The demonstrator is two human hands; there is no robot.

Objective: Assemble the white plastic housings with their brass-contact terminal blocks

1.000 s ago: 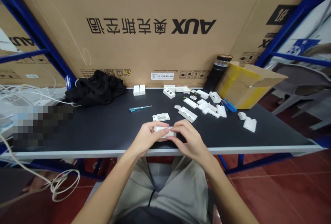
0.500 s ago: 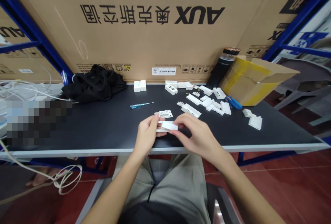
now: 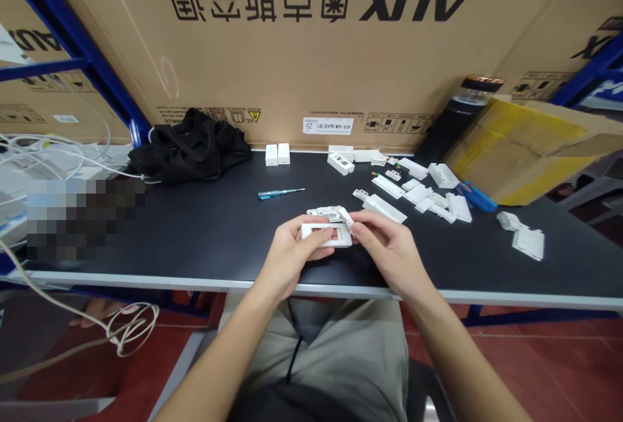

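Observation:
Near the front edge of the black tabletop, my left hand (image 3: 292, 250) grips a white rectangular plastic frame (image 3: 343, 236) with a window in its middle; the thumb lies across that window. My right hand (image 3: 384, 240) is closed at the frame's right end, pinching a small white plastic cover (image 3: 346, 216) that stands tilted. Just behind the frame lies a white plastic part with cut-outs (image 3: 324, 212), partly hidden by my fingers. A blue-handled screwdriver (image 3: 281, 193) rests farther back, to the left.
Several white plastic pieces (image 3: 388, 186) are scattered at the back right. Beside them stand a black bottle (image 3: 445, 126) and a cardboard box (image 3: 511, 152). A black cloth bag (image 3: 195, 149) and white cables (image 3: 53, 159) lie left. Two small white boxes (image 3: 277, 154) stand at the back.
The white cover lay flat over the frame; my right hand now holds it tilted at the right end. My left thumb has moved across the window. The camera view has shifted.

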